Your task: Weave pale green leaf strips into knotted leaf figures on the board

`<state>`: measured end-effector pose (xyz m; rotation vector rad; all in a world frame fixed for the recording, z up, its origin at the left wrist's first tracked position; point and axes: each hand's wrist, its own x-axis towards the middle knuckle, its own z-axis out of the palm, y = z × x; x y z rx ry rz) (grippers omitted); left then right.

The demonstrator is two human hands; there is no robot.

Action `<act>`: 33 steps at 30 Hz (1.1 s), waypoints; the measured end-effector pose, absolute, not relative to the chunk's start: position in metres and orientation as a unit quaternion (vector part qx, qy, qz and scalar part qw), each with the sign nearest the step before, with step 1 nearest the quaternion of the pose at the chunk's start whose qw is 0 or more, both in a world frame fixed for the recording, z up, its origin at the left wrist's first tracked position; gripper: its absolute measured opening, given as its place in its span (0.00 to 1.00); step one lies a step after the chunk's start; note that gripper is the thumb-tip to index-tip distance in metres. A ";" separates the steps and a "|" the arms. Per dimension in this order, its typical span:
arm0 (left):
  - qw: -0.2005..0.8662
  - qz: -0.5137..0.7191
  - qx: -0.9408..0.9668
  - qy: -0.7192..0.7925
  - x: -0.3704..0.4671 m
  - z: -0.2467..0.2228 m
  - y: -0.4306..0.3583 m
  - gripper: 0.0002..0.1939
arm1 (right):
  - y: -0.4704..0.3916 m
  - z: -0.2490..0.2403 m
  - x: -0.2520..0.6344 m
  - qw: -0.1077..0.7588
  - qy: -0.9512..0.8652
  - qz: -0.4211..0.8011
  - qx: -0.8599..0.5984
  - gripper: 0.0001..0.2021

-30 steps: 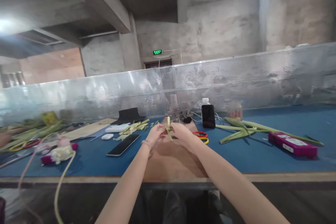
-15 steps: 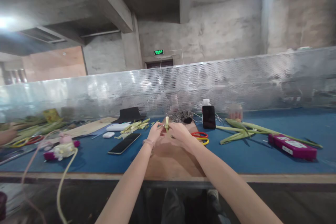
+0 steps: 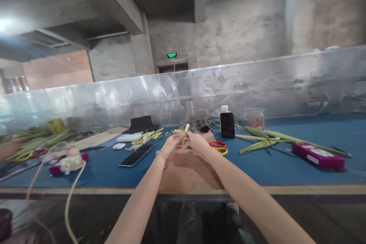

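Seemingly, leaf strip (image 3: 186,129) between both hands (image 3: 172,143) (image 3: 198,143)

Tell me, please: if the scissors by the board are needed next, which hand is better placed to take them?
Right, I judge: the scissors lie just beside the right hand, on its outer side. The left hand is farther away, beyond the strip that both hands appear to hold.
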<state>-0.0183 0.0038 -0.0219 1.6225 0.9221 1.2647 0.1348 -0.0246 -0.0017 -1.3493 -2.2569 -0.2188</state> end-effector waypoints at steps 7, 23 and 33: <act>0.373 0.488 0.696 0.372 -0.023 -0.024 0.004 0.15 | -0.017 0.001 0.126 0.356 -0.792 0.046 -0.493 0.13; 0.399 0.440 0.725 0.349 -0.012 -0.026 -0.002 0.12 | -0.011 0.006 0.139 0.460 -0.709 0.373 -0.383 0.12; 0.399 0.483 0.699 0.345 -0.011 -0.017 -0.011 0.13 | -0.018 0.009 0.142 0.519 -0.686 0.372 -0.348 0.11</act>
